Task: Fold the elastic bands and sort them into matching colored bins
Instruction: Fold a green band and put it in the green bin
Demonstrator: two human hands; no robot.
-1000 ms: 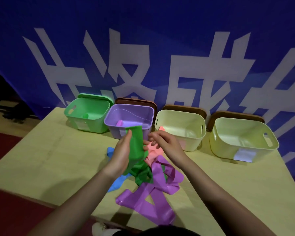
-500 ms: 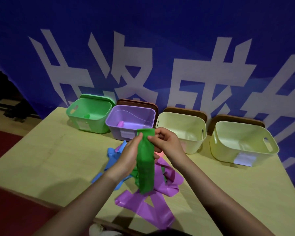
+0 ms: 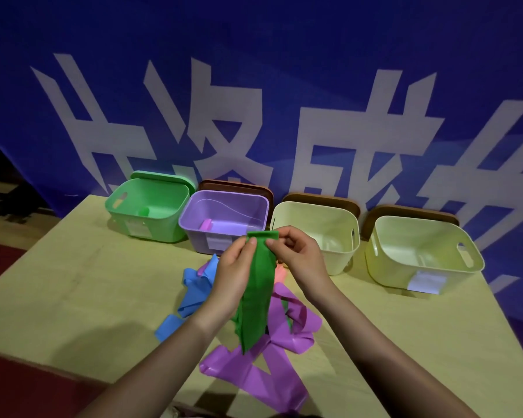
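Hands raised above the table (image 3: 73, 285) — our left hand (image 3: 233, 276) and right hand (image 3: 299, 257) each pinch the top edge of the green band (image 3: 258, 294), which hangs doubled over the purple band (image 3: 254, 366), in front of the purple bin (image 3: 224, 224).

A green band (image 3: 258, 292) is seen above purple (image 3: 255, 368) and blue (image 3: 194, 292) bands on a pale yellow counter (image 3: 73, 285). Far along it, a green bin (image 3: 151, 220), a purple bin (image 3: 224, 227) and two cream bins (image 3: 329, 236) (image 3: 420, 257) are set against a blue banner (image 3: 284, 70) patterned with white characters.
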